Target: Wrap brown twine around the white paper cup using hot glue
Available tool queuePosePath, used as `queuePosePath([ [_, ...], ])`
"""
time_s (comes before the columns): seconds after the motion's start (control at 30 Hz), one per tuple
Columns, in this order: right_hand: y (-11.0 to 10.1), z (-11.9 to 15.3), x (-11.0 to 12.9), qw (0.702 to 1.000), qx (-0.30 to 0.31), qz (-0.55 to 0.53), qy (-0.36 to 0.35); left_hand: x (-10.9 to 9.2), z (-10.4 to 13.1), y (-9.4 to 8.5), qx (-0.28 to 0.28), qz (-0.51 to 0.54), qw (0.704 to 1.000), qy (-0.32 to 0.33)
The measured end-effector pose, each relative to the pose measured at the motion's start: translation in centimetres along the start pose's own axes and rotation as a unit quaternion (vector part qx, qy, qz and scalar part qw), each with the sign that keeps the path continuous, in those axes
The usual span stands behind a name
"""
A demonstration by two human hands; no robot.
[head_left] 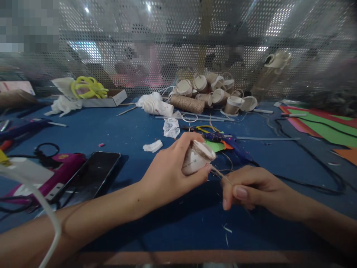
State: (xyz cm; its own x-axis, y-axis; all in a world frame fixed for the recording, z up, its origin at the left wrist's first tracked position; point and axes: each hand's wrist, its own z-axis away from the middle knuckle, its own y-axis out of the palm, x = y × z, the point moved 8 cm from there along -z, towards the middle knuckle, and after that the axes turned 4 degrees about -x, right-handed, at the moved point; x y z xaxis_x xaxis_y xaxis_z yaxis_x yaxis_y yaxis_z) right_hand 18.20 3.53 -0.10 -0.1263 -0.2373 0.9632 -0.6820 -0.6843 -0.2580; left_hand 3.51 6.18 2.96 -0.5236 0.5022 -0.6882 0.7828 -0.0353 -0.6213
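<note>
A small white paper cup lies tilted in my left hand, its mouth facing up and right. My left fingers wrap around it, with the thumb along its lower side near the rim. Brown twine circles the cup just below the rim. From there a length of twine runs to my right hand, which pinches it between thumb and fingers. Behind the cup rests a blue glue gun with a clear glue stick in it, beside some green paper.
At the back stand a twine roll, stacked paper cups and several twine-wrapped cups. A phone and a magenta power strip lie left. Coloured paper sheets and a black cable are right. Perforated metal walls the rear.
</note>
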Motion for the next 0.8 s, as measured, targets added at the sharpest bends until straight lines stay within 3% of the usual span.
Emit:
queuePosePath([
  [0.47,-0.7,-0.2,-0.2,0.995,-0.030,0.089,0.015,0.8,0.4,0.9,0.044,0.170,0.981,-0.077],
  [0.8,-1.2,-0.3,0.6,0.993,-0.049,0.108,-0.014,0.3,0.4,1.2,0.070,0.211,0.969,-0.105],
])
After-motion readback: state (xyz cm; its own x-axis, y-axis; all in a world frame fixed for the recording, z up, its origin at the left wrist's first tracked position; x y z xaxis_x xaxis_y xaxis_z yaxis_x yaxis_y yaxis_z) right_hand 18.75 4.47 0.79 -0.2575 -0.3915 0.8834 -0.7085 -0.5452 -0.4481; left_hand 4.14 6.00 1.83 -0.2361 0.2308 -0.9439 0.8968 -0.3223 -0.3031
